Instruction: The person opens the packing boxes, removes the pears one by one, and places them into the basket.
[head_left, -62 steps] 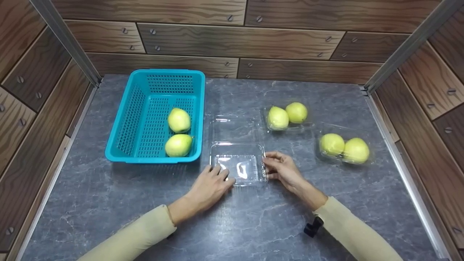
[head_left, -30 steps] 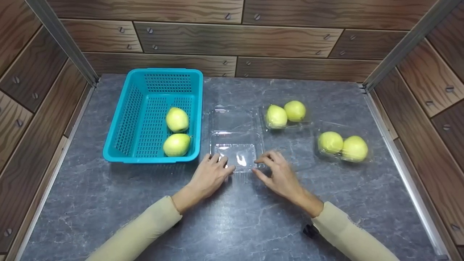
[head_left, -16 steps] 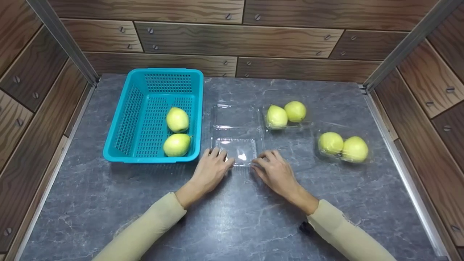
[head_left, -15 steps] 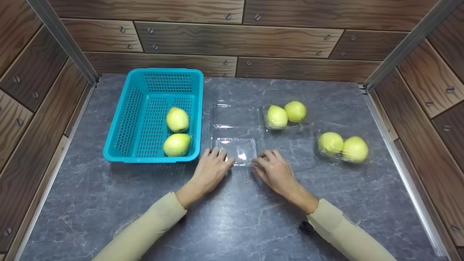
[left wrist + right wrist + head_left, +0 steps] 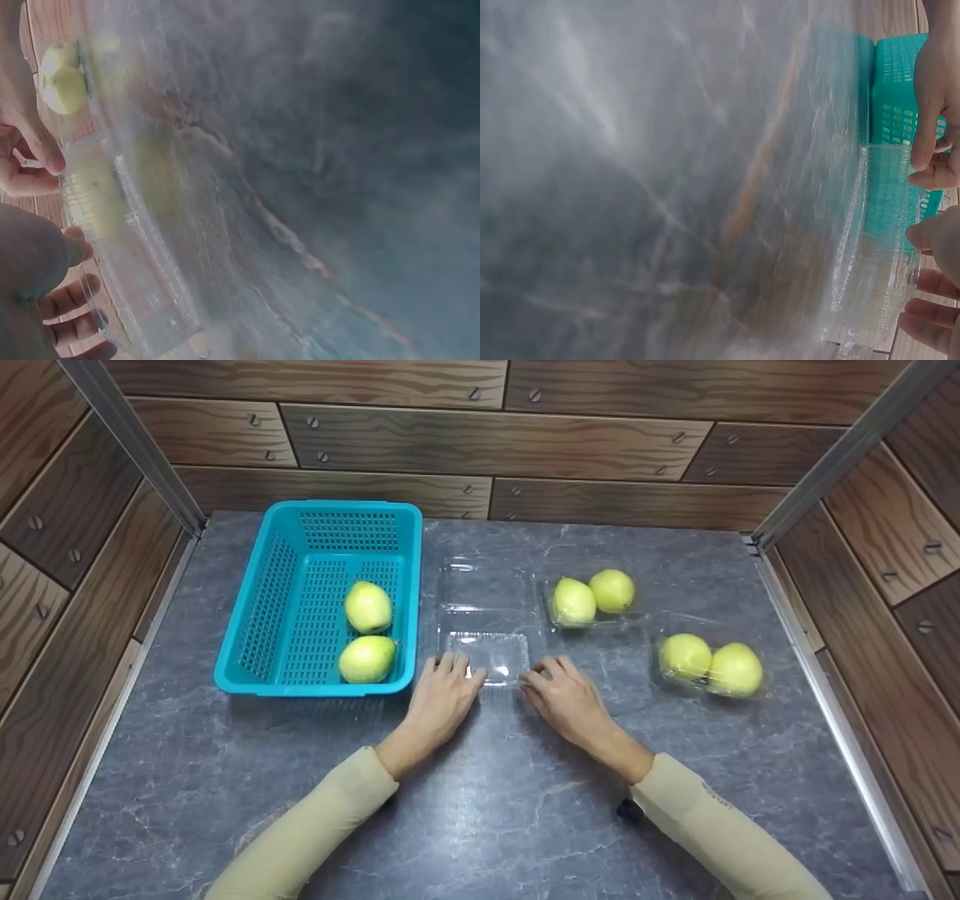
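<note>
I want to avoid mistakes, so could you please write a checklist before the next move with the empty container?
1. Empty container unfolded: ok, both halves lie spread.
2. Nothing inside it: ok.
3. Two fruits available: ok, in the blue basket.
4. Left hand and right hand free: not ok, both are on its near corners.
5. Filled containers firmly closed: cannot tell, plastic too transparent.

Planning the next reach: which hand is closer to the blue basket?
Left. The left hand is just right of the blue basket; the right hand is farther right, at the near-right corner of the clear container.
</note>
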`<state>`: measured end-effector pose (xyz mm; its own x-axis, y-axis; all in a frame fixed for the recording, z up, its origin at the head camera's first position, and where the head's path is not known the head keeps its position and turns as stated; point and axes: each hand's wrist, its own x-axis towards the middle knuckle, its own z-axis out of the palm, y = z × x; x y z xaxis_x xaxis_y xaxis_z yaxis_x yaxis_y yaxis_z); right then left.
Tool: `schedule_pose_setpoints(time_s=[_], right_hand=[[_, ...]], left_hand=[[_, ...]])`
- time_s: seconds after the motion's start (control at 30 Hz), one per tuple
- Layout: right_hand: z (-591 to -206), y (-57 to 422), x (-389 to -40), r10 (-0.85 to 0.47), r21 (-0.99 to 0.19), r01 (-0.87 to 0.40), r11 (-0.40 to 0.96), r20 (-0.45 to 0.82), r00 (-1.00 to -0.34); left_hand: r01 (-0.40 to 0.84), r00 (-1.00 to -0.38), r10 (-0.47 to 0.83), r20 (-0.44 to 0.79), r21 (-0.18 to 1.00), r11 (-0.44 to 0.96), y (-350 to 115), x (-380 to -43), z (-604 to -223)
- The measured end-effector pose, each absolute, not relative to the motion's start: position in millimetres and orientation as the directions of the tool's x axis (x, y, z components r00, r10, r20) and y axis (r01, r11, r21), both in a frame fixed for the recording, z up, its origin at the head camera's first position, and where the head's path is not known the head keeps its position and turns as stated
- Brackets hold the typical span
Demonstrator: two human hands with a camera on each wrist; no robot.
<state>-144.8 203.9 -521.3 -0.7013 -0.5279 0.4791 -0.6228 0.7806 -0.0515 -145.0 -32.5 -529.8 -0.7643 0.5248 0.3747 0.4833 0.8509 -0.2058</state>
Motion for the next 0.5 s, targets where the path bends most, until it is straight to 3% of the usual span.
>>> schedule_pose_setpoints(time_s=[0.23, 0.5], right_hand=[[-522.1, 203.0, -159.9, -0.528, -0.013, -0.617, 0.787, 0.503, -0.684], [-519.1, 199.2, -174.5, -0.524, -0.013, -0.599, 0.801, 0.468, -0.711]], left_hand=[[0.454, -0.786, 0.498, 0.366, -0.205, 0.867, -29.3, -156.1, -528.4], [0.397, -0.816, 0.439, 0.374, -0.188, 0.898, -24.9, -167.0, -528.7]])
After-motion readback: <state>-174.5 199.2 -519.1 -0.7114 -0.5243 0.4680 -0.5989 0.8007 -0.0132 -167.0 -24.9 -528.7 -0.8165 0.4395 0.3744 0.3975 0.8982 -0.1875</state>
